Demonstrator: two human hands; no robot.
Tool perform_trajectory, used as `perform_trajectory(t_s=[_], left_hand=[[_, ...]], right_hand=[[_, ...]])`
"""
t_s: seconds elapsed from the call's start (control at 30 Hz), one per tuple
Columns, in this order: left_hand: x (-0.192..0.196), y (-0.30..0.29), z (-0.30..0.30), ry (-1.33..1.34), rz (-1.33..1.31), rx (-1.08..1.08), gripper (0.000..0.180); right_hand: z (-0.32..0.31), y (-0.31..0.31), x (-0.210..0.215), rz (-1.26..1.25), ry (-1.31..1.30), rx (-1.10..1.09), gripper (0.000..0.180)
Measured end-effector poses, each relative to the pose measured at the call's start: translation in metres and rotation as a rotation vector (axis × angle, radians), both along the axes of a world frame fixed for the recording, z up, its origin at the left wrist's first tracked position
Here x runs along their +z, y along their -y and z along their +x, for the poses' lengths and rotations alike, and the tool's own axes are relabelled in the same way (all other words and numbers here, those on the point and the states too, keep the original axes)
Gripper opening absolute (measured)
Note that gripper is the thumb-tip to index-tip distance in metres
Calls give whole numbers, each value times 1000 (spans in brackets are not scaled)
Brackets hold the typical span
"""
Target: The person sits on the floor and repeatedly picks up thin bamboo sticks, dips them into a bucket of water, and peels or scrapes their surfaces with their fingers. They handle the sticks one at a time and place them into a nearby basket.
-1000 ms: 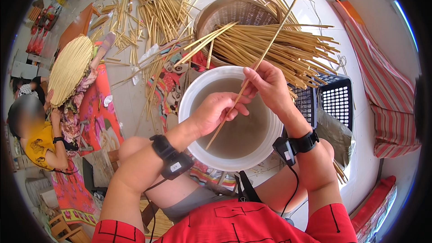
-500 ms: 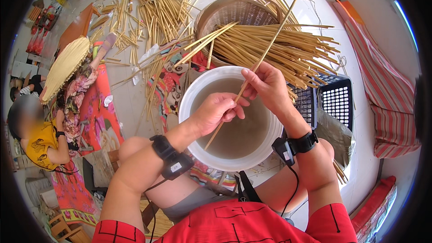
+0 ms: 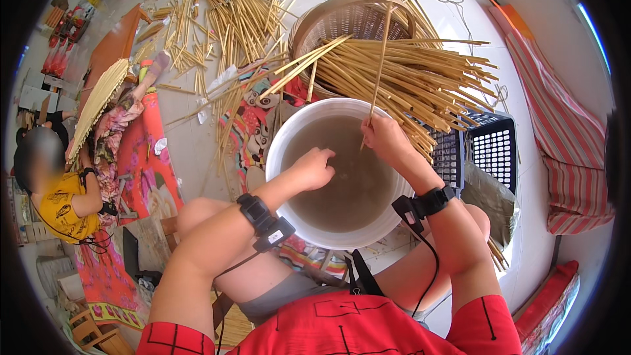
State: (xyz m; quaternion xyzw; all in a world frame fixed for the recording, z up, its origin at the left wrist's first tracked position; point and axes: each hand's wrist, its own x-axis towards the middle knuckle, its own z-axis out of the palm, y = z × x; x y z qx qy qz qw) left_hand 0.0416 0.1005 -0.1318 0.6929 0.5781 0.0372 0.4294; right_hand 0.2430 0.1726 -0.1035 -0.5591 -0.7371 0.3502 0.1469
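Thin tan stalk (image 3: 379, 72): rising steeply past far rim of white bucket (image 3: 273, 171); earlier, slanted across it. Right hand (image 3: 386, 139): closed in a pinch near stalk's lower end, above bucket's far right side. Left hand (image 3: 314, 169): above bucket, partly open, fingers loosely bent, now off the stalk. Beyond bucket, as before: wicker basket (image 3: 332, 26), many stalks (image 3: 420, 82).

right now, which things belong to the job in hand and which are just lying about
In use:
- Single stalk in right hand
- White bucket of murky liquid, below left hand
- Likely the stalk pile at the wicker basket

Apparently lying about:
- Red-striped cloth
- Perforated plastic crate
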Motion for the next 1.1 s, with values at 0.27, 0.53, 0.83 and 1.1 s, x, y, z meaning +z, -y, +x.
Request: perform_trajectory(t_s=[0.27, 0.53, 0.83, 1.1], left_hand=[[-2, -4, 2, 105, 4, 9, 39], [41, -11, 8, 1015, -361, 406, 39], [59, -13, 13, 937, -226, 326, 33], [65, -9, 18, 942, -108, 212, 29]], right_hand=[[-3, 16, -28, -406, -160, 339, 15], [-12, -1, 44, -502, -639, 113, 19], [-18, 9, 58, -477, -779, 99, 19], [-22, 11, 59, -332, -825, -107, 24]])
